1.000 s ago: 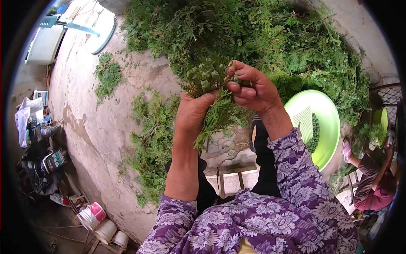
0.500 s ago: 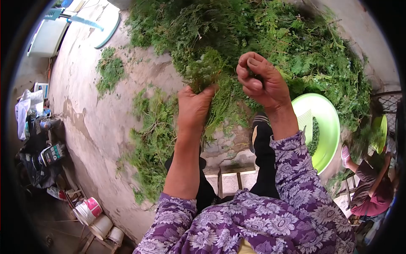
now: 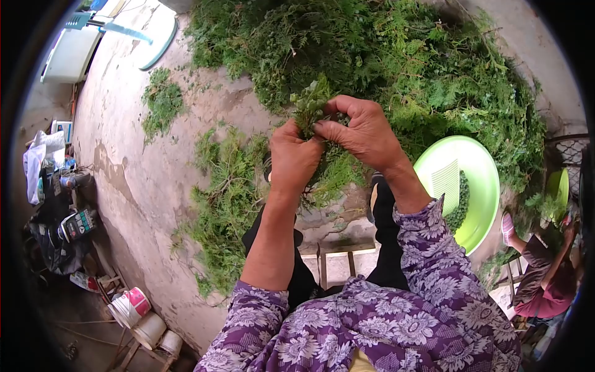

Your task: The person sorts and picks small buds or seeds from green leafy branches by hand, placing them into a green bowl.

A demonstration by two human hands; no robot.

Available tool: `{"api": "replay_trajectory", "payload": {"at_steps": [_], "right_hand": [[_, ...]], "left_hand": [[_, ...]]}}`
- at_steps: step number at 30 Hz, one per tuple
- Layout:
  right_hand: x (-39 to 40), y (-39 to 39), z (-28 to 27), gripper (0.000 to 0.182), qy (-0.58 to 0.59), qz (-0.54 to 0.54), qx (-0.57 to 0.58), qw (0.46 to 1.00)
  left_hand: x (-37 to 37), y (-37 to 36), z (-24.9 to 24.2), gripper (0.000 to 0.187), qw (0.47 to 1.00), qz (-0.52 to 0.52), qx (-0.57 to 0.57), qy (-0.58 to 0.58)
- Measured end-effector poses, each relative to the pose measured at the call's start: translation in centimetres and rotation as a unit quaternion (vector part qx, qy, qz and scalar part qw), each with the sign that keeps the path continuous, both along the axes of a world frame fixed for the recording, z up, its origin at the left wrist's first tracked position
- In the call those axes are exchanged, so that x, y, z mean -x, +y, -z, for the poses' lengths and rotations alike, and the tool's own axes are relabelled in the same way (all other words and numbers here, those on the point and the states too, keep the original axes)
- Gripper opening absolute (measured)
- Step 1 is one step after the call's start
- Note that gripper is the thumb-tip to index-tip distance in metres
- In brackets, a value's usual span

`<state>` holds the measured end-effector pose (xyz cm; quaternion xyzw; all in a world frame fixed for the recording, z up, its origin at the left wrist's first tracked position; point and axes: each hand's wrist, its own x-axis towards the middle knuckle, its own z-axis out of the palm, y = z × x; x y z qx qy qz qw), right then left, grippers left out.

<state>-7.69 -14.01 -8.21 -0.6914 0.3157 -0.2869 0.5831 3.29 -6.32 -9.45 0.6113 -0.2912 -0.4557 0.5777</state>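
Note:
My left hand [image 3: 295, 155] is closed around a leafy arborvitae sprig [image 3: 312, 102] with small green cones, held upright above the floor. The thumb and forefinger of my right hand [image 3: 362, 133] pinch at the sprig's right side, close to the left thumb. Its other fingers curl inward, and whatever may lie in that palm is hidden. To the right of my right forearm stands a light green basin [image 3: 486, 186]. A pile of small green cones [image 3: 458, 208] lies inside it, beside a pale ribbed patch.
A large heap of cut arborvitae branches [image 3: 421, 68] spreads across the far side. Loose branches [image 3: 223, 204] lie on the concrete floor at left, with a small clump [image 3: 162, 102] beyond. White buckets [image 3: 149, 328] stand lower left. Another person [image 3: 539, 270] sits at far right.
My right hand has moved left and down from a raised position to the sprig, and now pinches at it. The left hand still holds the sprig and has shifted slightly right.

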Motion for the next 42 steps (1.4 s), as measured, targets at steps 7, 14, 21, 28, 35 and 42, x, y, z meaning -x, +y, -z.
{"api": "replay_trajectory", "payload": {"at_steps": [7,14,21,28,35,42], "right_hand": [[0.2,-0.7,0.7,0.023,0.045,-0.007,-0.072,0.996],[0.4,-0.9,0.6,0.022,0.022,-0.03,-0.148,0.988],[0.2,-0.8,1.5,0.02,-0.003,-0.045,-0.159,0.986],[-0.2,-0.5,1.4,0.018,0.025,-0.017,-0.11,0.994],[0.5,-0.7,0.4,0.017,0.026,-0.032,-0.188,0.981],[2.2,-1.1,0.1,0.013,0.104,-0.047,-0.264,0.958]], "left_hand": [[-0.1,0.2,0.3,0.02,0.999,0.037,-0.017,-0.03],[-0.3,0.2,0.7,0.009,0.993,0.048,-0.046,-0.1],[0.5,0.1,0.8,0.006,0.972,0.011,0.004,-0.235],[0.4,0.0,0.8,0.01,0.923,0.02,0.019,-0.384],[0.1,0.2,0.9,0.015,0.948,0.039,0.055,-0.311],[0.6,0.5,-0.5,0.016,0.926,0.107,0.019,-0.363]]}}
